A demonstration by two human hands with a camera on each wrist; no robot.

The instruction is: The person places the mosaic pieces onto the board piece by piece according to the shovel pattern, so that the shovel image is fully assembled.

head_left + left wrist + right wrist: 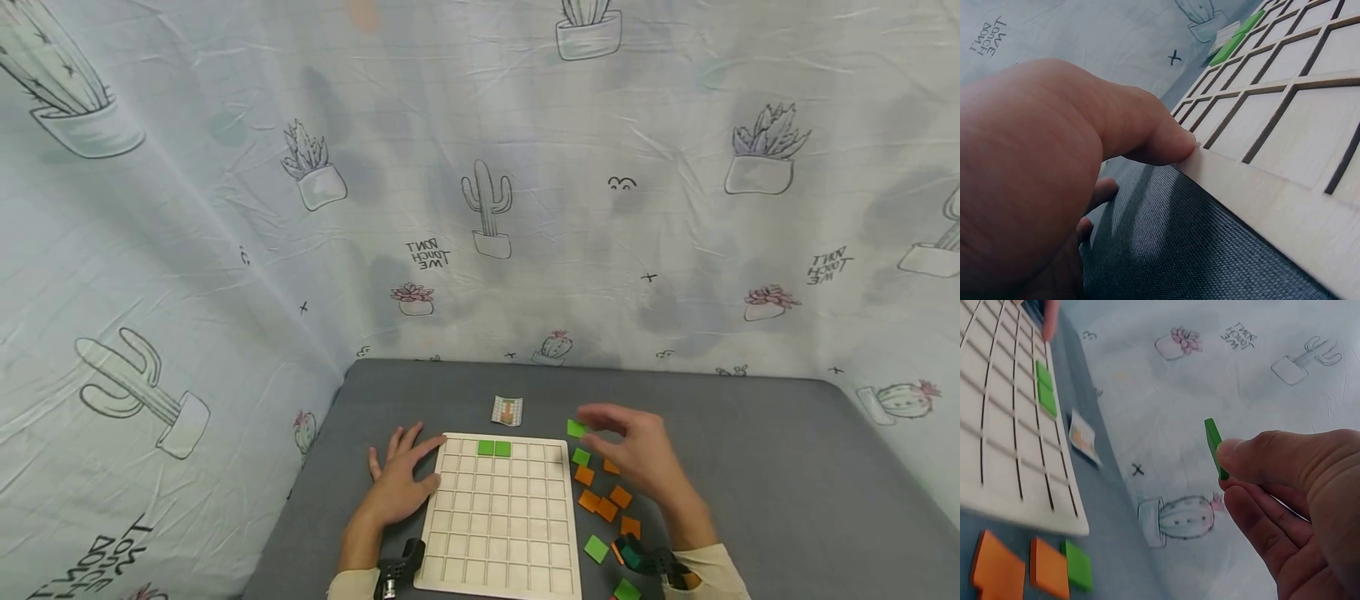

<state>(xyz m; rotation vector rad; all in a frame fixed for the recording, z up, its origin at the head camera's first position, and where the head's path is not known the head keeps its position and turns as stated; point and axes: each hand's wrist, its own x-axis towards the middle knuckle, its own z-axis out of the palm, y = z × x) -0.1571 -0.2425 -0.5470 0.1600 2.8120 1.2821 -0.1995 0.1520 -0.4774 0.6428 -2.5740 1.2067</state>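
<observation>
A pale wooden grid board (498, 527) lies on the grey table, with two green square tiles (494, 448) side by side in its far row. My left hand (399, 487) rests at the board's left edge, fingers spread; in the left wrist view the thumb (1160, 134) presses on the border. My right hand (637, 450) is raised beyond the board's right far corner. It pinches a green tile (1214, 447) between thumb and fingers, the tile held by one end.
Loose orange tiles (606, 509) and green tiles (596, 548) are scattered right of the board, below my right hand. A small printed pattern card (507, 411) lies beyond the board's far edge. A cactus-print curtain (570, 208) hangs behind the table.
</observation>
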